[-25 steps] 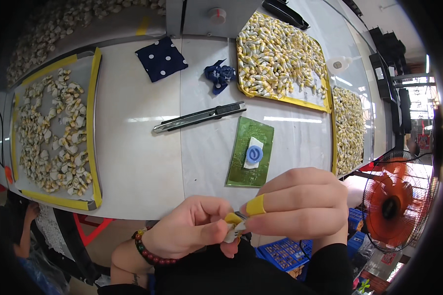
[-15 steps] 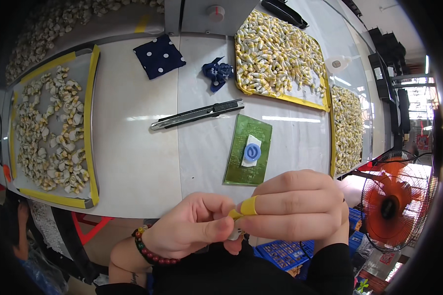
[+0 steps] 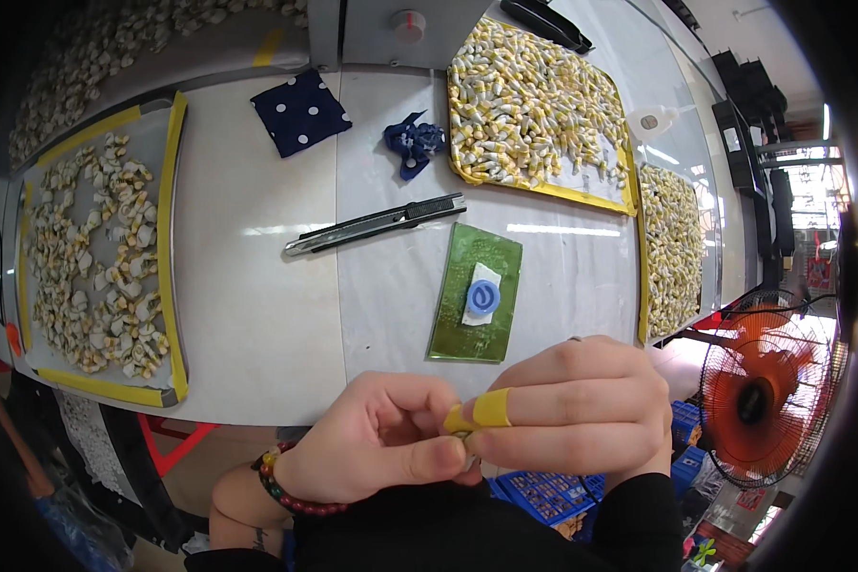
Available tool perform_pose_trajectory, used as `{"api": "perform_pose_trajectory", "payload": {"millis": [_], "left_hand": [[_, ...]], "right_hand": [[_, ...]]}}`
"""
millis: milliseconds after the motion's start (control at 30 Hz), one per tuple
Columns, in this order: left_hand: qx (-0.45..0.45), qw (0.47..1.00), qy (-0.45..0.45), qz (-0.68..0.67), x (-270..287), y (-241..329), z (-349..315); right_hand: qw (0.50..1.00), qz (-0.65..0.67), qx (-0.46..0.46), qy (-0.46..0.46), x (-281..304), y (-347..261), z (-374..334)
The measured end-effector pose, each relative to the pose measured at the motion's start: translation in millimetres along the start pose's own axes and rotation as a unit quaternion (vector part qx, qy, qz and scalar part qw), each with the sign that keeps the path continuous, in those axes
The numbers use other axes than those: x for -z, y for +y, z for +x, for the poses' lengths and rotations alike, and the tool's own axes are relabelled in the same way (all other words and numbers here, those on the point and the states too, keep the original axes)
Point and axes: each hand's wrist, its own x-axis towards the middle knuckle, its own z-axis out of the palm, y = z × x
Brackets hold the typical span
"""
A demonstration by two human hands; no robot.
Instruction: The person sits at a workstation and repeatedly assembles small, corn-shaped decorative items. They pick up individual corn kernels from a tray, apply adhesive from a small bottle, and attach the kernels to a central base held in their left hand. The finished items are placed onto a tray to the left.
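Close to the table's front edge, my left hand (image 3: 381,440) and my right hand (image 3: 582,405) meet, their fingertips pinched together. Between them is a small whitish piece (image 3: 468,463), mostly covered by my fingers, so its kind does not show. Yellow tape (image 3: 492,408) is wrapped round a finger of my right hand. Just beyond my hands lies a green rectangular pad (image 3: 475,338), bearing a white patch with a round blue piece (image 3: 483,297) on it. Farther off, a black utility knife (image 3: 377,225) lies slantwise with its blade end to the left.
Yellow-edged trays of small white-and-yellow pieces stand at the left (image 3: 178,238), at the back right (image 3: 543,187) and at the far right (image 3: 644,276). A dotted navy cloth (image 3: 300,112) and a crumpled blue cloth (image 3: 414,145) lie near a grey box (image 3: 391,33). An orange fan (image 3: 758,396) stands right.
My fingers have shifted slightly around the small piece, which is more hidden now. The taped finger has moved a little to the right. The table things sit slightly farther left in view.
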Motion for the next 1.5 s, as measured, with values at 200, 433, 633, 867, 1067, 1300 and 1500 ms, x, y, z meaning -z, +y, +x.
{"api": "perform_pose_trajectory", "payload": {"millis": [200,433,633,867,1067,1300,1500], "left_hand": [[-0.203,0.938,0.104,0.262,-15.0,-0.7,2.3],[-0.284,0.875,0.089,0.381,-2.0,-6.5,-4.2],[-0.240,0.899,0.101,0.353,-3.3,-4.7,-7.0],[-0.238,0.935,0.156,0.212,-11.4,-5.5,-11.1],[-0.242,0.956,0.077,0.144,7.3,-7.2,-15.9],[-0.233,0.964,0.061,0.110,9.8,-8.3,-19.5],[-0.225,0.956,0.148,0.116,0.3,-4.2,-21.5]], "right_hand": [[0.961,-0.150,-0.136,0.186,21.0,-13.9,-26.9],[0.758,-0.404,-0.504,0.090,141.3,29.6,-131.3],[0.748,-0.381,-0.542,0.046,149.5,53.1,-181.8],[0.766,-0.442,-0.457,0.098,144.6,48.4,-166.4],[0.861,-0.172,-0.437,0.194,94.2,22.5,-105.7],[0.956,-0.057,-0.276,-0.080,31.8,16.4,-30.1],[0.948,-0.098,-0.280,-0.119,19.4,29.6,-28.2]]}}
